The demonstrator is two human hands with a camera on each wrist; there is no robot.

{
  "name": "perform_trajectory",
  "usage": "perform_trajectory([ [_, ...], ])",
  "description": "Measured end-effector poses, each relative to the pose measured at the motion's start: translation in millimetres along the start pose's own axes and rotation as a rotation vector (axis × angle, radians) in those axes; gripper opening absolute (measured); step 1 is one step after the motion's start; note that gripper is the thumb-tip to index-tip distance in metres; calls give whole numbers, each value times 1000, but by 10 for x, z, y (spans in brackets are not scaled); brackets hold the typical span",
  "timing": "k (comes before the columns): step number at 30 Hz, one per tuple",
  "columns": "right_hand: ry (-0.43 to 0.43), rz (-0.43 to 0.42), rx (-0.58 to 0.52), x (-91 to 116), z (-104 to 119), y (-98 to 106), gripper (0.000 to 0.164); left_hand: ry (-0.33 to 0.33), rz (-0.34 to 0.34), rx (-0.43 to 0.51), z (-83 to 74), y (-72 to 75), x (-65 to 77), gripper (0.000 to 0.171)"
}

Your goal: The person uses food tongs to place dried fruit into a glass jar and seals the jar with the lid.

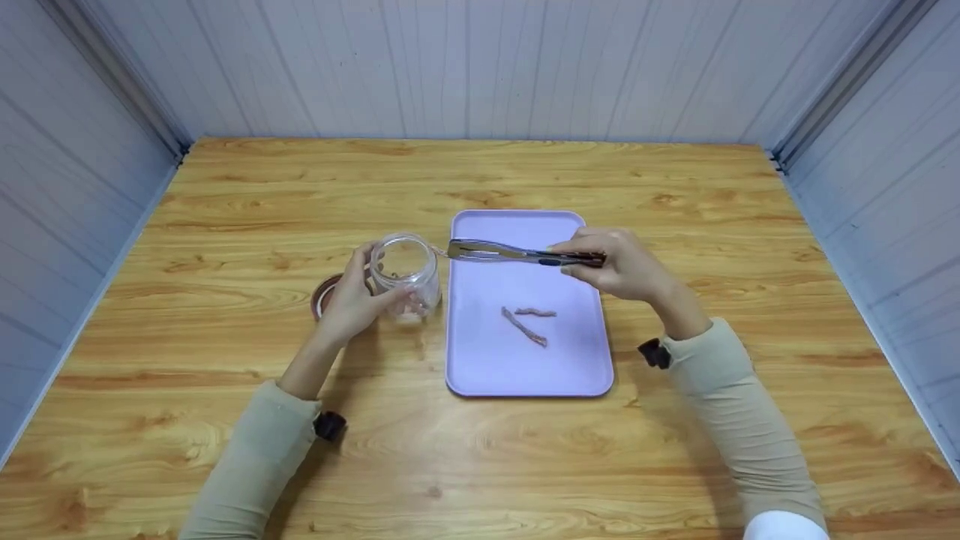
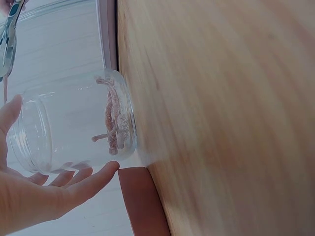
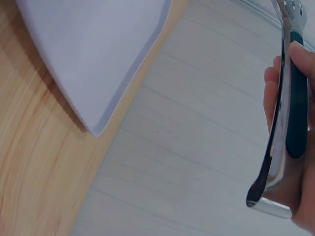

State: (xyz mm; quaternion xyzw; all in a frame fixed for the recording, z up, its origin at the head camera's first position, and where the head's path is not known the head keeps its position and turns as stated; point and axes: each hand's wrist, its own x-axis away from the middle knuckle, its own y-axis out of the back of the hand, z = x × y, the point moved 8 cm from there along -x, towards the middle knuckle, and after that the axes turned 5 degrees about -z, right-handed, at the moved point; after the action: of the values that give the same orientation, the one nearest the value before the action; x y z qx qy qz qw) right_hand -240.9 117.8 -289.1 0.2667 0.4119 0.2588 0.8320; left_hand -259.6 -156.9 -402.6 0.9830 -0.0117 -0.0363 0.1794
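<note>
My left hand holds a clear jar beside the tray's left edge, thumb and fingers spread round its sides. The jar stands uncapped. Several reddish-brown dried strips lie at its bottom. With my right hand I grip metal tongs with dark handle grips, held level over the tray. A thin dried strip sticks out from the tongs' tips, close to the jar's mouth. Two brownish strips lie on the lilac tray.
A reddish-brown ring-shaped lid lies on the wooden table, left of the jar and partly behind my left hand. Pale panel walls enclose the table at the back and both sides.
</note>
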Motion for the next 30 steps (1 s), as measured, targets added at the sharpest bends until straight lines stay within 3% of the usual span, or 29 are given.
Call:
perform_trajectory([
  [8, -4, -8, 19, -102, 18, -71, 22, -14, -24, -33, 66, 8, -35, 85],
  [15, -23, -21, 25, -100, -299, -245, 23, -8, -14, -26, 63, 7, -27, 85],
  [20, -26, 0, 42, -140, -364, -334, 24, -24, -18, -10, 70, 5, -31, 84],
  [27, -23, 10, 66, -138, -363, -326, 27, -23, -20, -45, 53, 17, -26, 81],
  [30, -40, 4, 88, -102, -383, -274, 28, -19, -12, -31, -46, 13, 12, 80],
])
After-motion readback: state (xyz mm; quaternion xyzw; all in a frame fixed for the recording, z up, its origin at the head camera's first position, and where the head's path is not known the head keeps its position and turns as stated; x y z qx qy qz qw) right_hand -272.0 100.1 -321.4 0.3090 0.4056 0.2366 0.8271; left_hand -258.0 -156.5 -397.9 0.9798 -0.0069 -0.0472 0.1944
